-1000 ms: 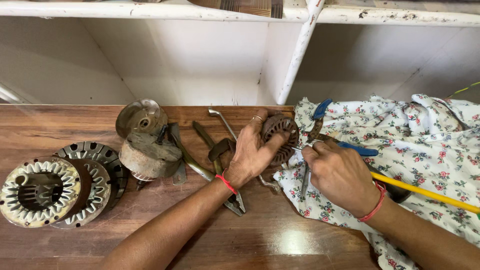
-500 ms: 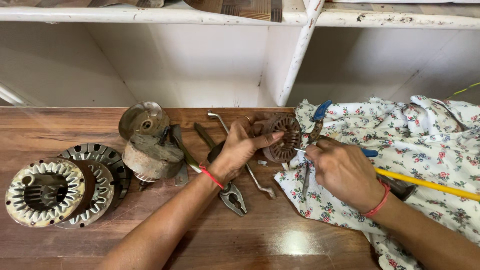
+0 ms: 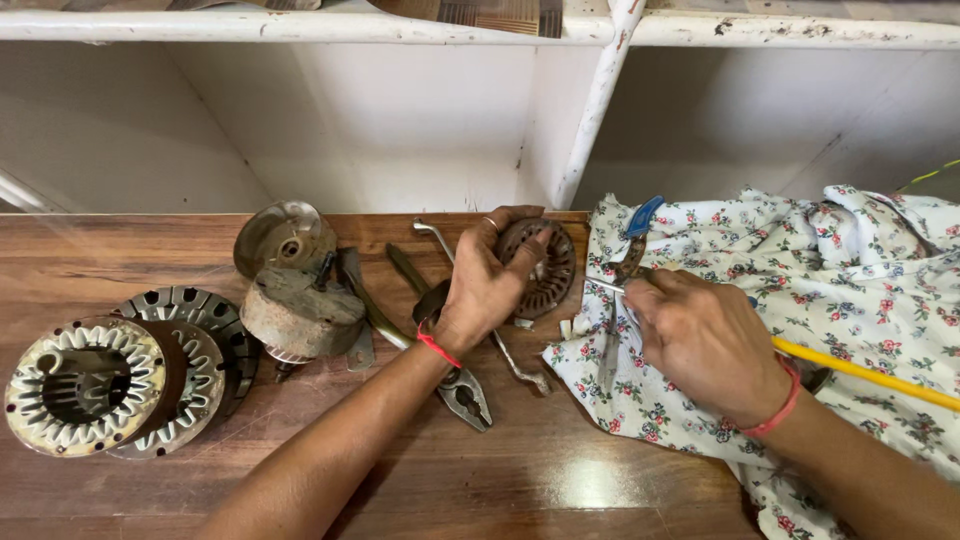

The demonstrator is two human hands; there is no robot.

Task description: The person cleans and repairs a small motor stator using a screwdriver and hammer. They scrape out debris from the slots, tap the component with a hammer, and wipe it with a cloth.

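My left hand (image 3: 490, 280) grips a round, dark, rusty slotted metal part (image 3: 540, 268) and holds it tilted on edge just above the wooden table (image 3: 560, 480). My right hand (image 3: 700, 345) rests on a flowered cloth (image 3: 850, 290) and pinches a thin metal pin (image 3: 603, 285) whose tip points at the round part. A yellow rod (image 3: 860, 372) runs out from behind the right wrist. Under my left wrist lie pliers (image 3: 465, 395) and a bent metal wrench (image 3: 505, 355).
At the left stand a wound ring-shaped motor core (image 3: 85, 385) on a slotted steel ring (image 3: 190, 310), plus a rusty motor housing (image 3: 300, 315) with a round cap (image 3: 283, 235). A blue-handled tool (image 3: 640, 220) lies on the cloth. A white shelf frame (image 3: 600, 90) rises behind.
My left hand has lifted the round part from lying flat and tilted it toward my right hand. The right hand shifted slightly left with the pin.
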